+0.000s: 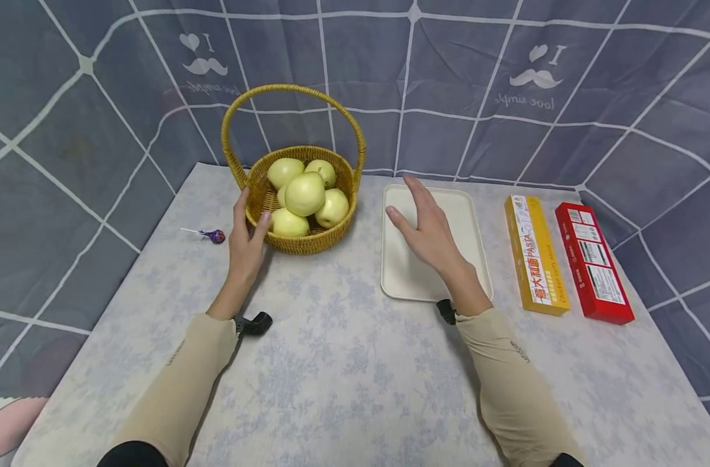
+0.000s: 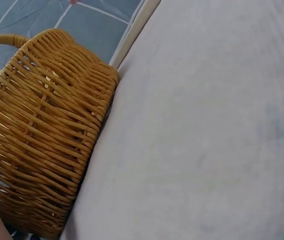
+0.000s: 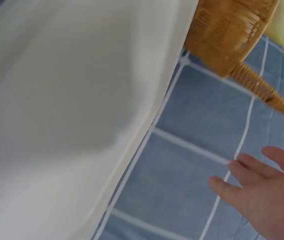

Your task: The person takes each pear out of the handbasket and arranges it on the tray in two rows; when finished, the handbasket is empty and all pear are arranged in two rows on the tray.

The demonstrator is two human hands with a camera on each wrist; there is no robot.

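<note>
My left hand [image 1: 246,243] is at the left side of a woven wicker basket [image 1: 311,244], its fingers extended along the outside and the thumb near the rim. Several pale green apples [image 1: 304,194] are piled in the basket, beneath its tall arched handle. In the left wrist view the basket's slatted side [image 2: 46,135] stands close, and only a bit of the hand shows at the lower left corner. Above a white rectangular tray [image 1: 402,272] hovers my right hand [image 1: 428,233], fingers spread and holding nothing. The right wrist view shows these spread fingers [image 3: 254,175] beyond the tray's edge.
A wrapped lollipop [image 1: 216,237] lies left of the basket. Right of the tray lie a yellow pasta box [image 1: 536,253] and a red box [image 1: 594,263]. Blue-grey checked cloth [image 1: 367,78] hangs behind and beside the table, which has a pale patterned cover [image 1: 343,376].
</note>
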